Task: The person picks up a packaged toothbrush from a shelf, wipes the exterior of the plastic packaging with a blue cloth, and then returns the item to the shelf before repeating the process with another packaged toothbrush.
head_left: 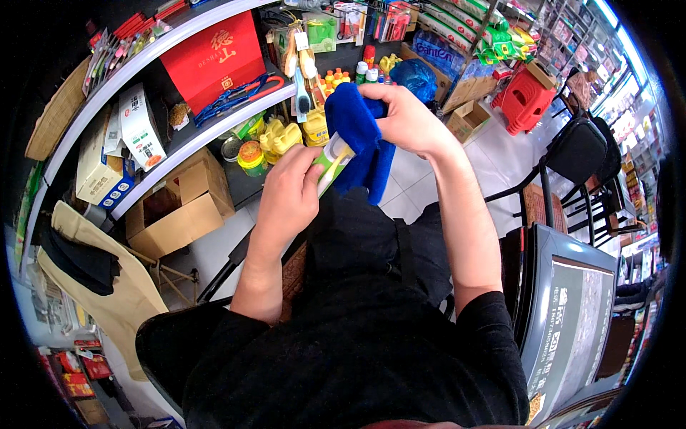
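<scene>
In front of my lap, my left hand (pixel 291 187) is closed around a narrow green-and-white package (pixel 331 166). A pale yellow, long shape shows on the package's face, too small to name. My right hand (pixel 411 123) grips a deep blue, plush-looking cloth (pixel 351 118) with thumb and fingers. The cloth lies over the upper end of the package and hides it. One loose part of the cloth hangs down below my right hand.
Ahead are shelves with a red box (pixel 218 61), blue-handled tools (pixel 232 99), hanging brushes (pixel 303 93) and yellow jugs (pixel 279 137). An open cardboard box (pixel 182 207) stands at left. To the right are a red plastic stool (pixel 524 99), black chairs (pixel 577 151) and a dark-framed panel (pixel 572 300).
</scene>
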The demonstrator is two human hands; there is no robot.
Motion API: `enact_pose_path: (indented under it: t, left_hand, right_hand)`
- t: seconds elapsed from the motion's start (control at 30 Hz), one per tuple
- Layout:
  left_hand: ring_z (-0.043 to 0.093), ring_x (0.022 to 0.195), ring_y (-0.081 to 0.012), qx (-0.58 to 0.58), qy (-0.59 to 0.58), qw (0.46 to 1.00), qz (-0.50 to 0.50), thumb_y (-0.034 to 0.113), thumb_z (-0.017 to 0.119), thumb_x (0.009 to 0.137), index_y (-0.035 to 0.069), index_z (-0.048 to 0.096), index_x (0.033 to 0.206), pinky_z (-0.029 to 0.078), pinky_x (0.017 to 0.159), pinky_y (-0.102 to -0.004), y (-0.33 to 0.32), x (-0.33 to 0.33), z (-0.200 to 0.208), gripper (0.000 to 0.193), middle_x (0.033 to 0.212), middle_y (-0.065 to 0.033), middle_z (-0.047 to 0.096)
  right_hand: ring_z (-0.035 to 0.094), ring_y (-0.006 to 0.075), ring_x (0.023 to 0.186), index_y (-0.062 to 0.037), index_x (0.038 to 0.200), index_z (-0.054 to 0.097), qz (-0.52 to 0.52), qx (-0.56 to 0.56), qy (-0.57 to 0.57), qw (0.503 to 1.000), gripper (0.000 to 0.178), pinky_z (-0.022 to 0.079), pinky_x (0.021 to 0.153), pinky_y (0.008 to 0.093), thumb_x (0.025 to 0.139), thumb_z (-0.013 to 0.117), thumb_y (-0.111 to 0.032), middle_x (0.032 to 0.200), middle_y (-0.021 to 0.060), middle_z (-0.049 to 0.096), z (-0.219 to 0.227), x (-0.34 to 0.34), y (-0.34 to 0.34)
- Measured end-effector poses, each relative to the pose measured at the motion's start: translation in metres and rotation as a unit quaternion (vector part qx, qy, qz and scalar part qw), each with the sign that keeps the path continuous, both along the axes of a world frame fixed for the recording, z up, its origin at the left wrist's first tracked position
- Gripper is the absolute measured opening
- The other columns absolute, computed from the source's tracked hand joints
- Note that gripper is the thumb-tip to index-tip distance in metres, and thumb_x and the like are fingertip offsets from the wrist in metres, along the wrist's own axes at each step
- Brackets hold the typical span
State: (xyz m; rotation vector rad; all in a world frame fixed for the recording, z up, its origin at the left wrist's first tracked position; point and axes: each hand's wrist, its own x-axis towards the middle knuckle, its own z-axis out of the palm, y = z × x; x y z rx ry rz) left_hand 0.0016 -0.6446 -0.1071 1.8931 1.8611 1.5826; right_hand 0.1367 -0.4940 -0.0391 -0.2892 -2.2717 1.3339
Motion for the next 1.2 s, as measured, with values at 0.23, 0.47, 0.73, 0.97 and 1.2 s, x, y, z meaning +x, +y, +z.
enact_pose_path:
  t: [0.23, 0.47, 0.73, 0.97, 1.2]
  left_hand:
    - [0.054, 0.073, -0.0269, -0.002, -0.047, 0.999, -0.003, 0.002, 0.052, 0.082, -0.004, 0.056, 0.093, 0.043, 0.065, -0.0321, 0.005, 0.000, -0.003, 0.013, 0.081, -0.0142, 0.055]
    - [0.054, 0.066, -0.0130, 0.016, -0.185, 0.982, -0.034, 0.002, 0.053, 0.085, -0.004, 0.056, 0.095, 0.044, 0.062, -0.0256, 0.012, 0.002, -0.013, 0.012, 0.080, -0.0082, 0.058]
    - [0.054, 0.070, -0.0097, 0.037, -0.232, 0.970, -0.053, 0.003, 0.052, 0.086, -0.003, 0.056, 0.095, 0.044, 0.065, -0.0234, 0.015, 0.009, -0.011, 0.011, 0.081, -0.0061, 0.060]
    - [0.053, 0.071, -0.0077, 0.063, -0.263, 0.962, -0.047, 0.002, 0.051, 0.087, -0.002, 0.056, 0.094, 0.043, 0.065, -0.0219, 0.023, 0.024, -0.022, 0.009, 0.081, -0.0044, 0.059]
    - [0.053, 0.074, -0.0070, 0.070, -0.328, 0.940, -0.056, 0.002, 0.050, 0.088, -0.003, 0.055, 0.096, 0.043, 0.068, -0.0211, 0.030, 0.029, -0.022, 0.010, 0.083, -0.0041, 0.059]
  right_hand:
    - [0.055, 0.0043, 0.078, 0.0026, 0.102, 0.060, -0.122, -0.023, 0.079, 0.989, 0.022, 0.046, 0.071, 0.0210, 0.080, 0.058, -0.002, 0.087, 0.0013, 0.063, -0.005, -0.006, 0.001]
    - [0.063, 0.0174, 0.079, 0.0002, 0.105, 0.054, -0.077, -0.411, 0.318, 0.851, 0.019, 0.053, 0.073, 0.0315, 0.090, 0.045, -0.007, 0.092, 0.0091, 0.063, -0.012, -0.009, 0.003]
    - [0.057, 0.0098, 0.083, -0.0041, 0.111, 0.052, -0.079, -0.374, 0.281, 0.880, 0.022, 0.048, 0.073, 0.0250, 0.091, 0.048, -0.013, 0.097, 0.0034, 0.060, -0.033, -0.016, -0.028]
    - [0.056, 0.0062, 0.073, -0.0021, 0.096, 0.058, -0.142, -0.344, 0.278, 0.886, 0.014, 0.046, 0.065, 0.0220, 0.090, 0.050, -0.012, 0.085, 0.0012, 0.061, -0.054, -0.026, -0.029]
    - [0.059, 0.0104, 0.082, -0.0024, 0.105, 0.054, -0.082, -0.353, 0.329, 0.872, 0.017, 0.048, 0.071, 0.0244, 0.091, 0.048, -0.009, 0.094, 0.0040, 0.061, -0.065, -0.024, -0.030]
